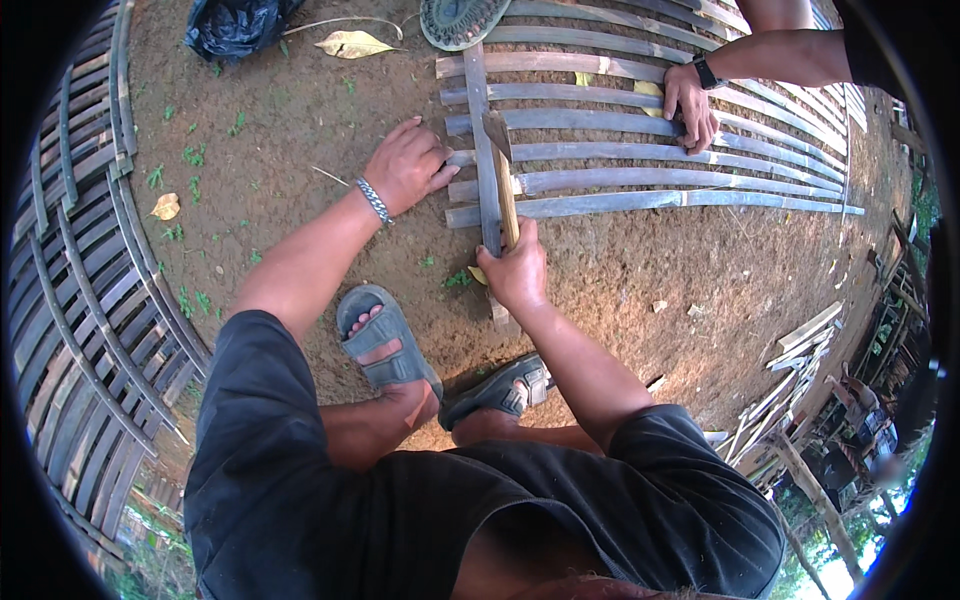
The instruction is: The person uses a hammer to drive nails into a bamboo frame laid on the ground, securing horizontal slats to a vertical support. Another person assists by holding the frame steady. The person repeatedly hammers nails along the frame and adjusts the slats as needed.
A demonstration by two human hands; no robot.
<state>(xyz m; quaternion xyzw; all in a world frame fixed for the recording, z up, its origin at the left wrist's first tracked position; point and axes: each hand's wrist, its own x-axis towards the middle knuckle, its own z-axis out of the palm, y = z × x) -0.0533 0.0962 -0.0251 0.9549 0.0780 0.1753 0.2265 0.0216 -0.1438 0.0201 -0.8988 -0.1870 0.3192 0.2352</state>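
Note:
My right hand (515,268) is closed around the wooden handle of what looks like a hammer (507,200), its dark head pointing away from me. The hammer lies over a flat cross strip (475,90), which runs across the near-left ends of several long split-bamboo slats (610,152). My left hand (405,165) is beside the slat ends, fingers apart, its fingertips close to or touching one slat end. What lies under those fingertips is hidden. Another person's hand (690,108), wearing a dark wristwatch, rests on the slats at the upper right.
A round, patterned grey-green object (462,22) sits at the strip's far end. A black plastic bag (235,25) and dry leaves (352,44) lie on the bare soil. Another slatted panel (100,300) stretches along the left. Loose bamboo strips (785,385) are piled at the right.

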